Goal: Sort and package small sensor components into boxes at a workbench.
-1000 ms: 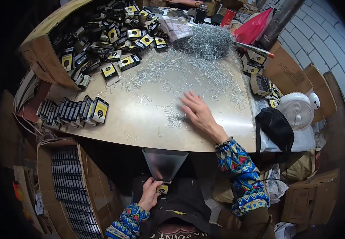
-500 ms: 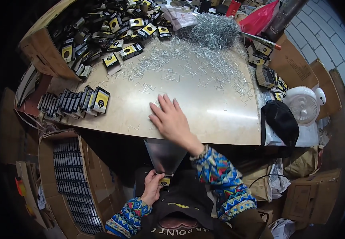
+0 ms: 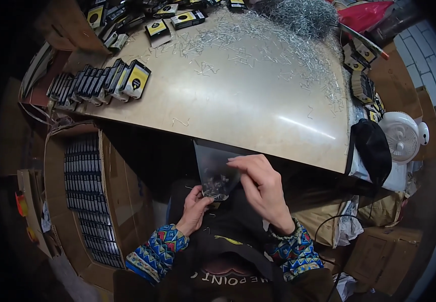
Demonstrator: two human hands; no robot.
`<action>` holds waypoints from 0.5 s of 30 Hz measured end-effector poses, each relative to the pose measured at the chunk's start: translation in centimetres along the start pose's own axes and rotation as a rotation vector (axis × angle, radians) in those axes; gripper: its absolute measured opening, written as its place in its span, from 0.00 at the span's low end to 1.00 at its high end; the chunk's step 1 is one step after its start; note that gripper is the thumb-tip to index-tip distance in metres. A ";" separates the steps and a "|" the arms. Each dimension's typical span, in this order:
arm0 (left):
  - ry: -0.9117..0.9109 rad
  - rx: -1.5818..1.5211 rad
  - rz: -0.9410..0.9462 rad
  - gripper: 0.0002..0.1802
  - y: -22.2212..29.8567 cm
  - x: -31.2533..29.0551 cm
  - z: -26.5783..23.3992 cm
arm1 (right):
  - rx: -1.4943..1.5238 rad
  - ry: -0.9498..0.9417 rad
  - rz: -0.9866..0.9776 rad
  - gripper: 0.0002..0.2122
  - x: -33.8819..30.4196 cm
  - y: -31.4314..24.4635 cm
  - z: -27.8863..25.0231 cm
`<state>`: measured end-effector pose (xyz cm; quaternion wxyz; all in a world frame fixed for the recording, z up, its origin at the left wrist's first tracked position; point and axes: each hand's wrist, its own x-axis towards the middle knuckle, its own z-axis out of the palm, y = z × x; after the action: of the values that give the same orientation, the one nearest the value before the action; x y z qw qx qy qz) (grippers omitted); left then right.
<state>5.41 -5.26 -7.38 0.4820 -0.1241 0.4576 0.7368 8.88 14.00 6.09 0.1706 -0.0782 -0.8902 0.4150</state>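
My left hand (image 3: 192,210) is closed at the narrow lower mouth of a grey metal chute (image 3: 209,163) that slopes down from the table edge. In its fingers is a small black-and-yellow box (image 3: 217,205), mostly hidden under the chute. Small shiny metal pieces (image 3: 217,183) are gathered low in the chute. Beside the chute's right side is my right hand (image 3: 264,189), fingers extended leftward over it and thumb apart, with nothing visible in the grasp. Bent wire hooks (image 3: 228,43) lie scattered over the table (image 3: 218,110).
At the table's left stands a row of small boxes (image 3: 102,83), with more boxes (image 3: 187,19) heaped behind. A carton (image 3: 84,201) of packed boxes sits below left. A tangled hook pile (image 3: 298,20) is at the back. On the right are a white fan (image 3: 401,136) and a black cloth item (image 3: 371,151).
My right hand has moved from the tabletop down and right to beside the chute. Metal pieces now show low in the chute. My left hand stays at its mouth while the view has shifted.
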 end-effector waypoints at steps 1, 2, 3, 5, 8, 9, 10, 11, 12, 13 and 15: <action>-0.001 0.018 -0.001 0.20 -0.2 0.1 -0.2 | -0.017 -0.013 0.037 0.15 -0.5 0.7 0.4; 0.000 0.018 0.000 0.20 -0.5 0.1 -0.3 | -0.016 -0.013 0.035 0.15 -1.0 1.4 0.9; -0.031 0.087 0.046 0.22 -0.8 0.1 -0.5 | -0.056 -0.055 0.003 0.15 -1.4 2.0 1.7; -0.062 0.160 0.094 0.24 -1.6 0.2 -1.0 | -0.139 -0.082 -0.061 0.14 -2.4 2.8 3.8; -0.019 0.736 0.289 0.39 -1.7 -0.3 -0.8 | -0.415 -0.099 -0.230 0.15 -3.6 3.4 6.9; 0.032 0.859 0.384 0.39 -2.5 0.0 -1.3 | -0.427 -0.340 -0.241 0.18 -5.3 4.1 7.8; 0.084 0.981 0.474 0.40 -2.8 0.1 -1.4 | -0.323 -0.478 -0.197 0.19 -6.3 3.7 8.3; 0.101 1.172 0.641 0.39 -2.9 0.0 -1.9 | -0.264 -0.472 -0.197 0.18 -6.8 4.0 8.3; 0.104 1.171 0.641 0.39 -2.4 -0.4 -1.8 | -0.209 -0.465 -0.196 0.17 -6.8 3.7 7.7; 0.088 1.216 0.610 0.39 -1.9 -0.9 -2.0 | -0.207 -0.468 -0.198 0.17 -6.6 3.6 7.1; 0.075 1.261 0.510 0.41 -0.6 -2.0 -2.6 | 0.142 -0.248 -0.075 0.14 -5.8 3.3 6.2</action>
<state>6.26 -8.46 -7.93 0.2570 0.2669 0.8309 0.4151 11.99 10.04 -1.56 0.0797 0.0191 -0.8751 0.4769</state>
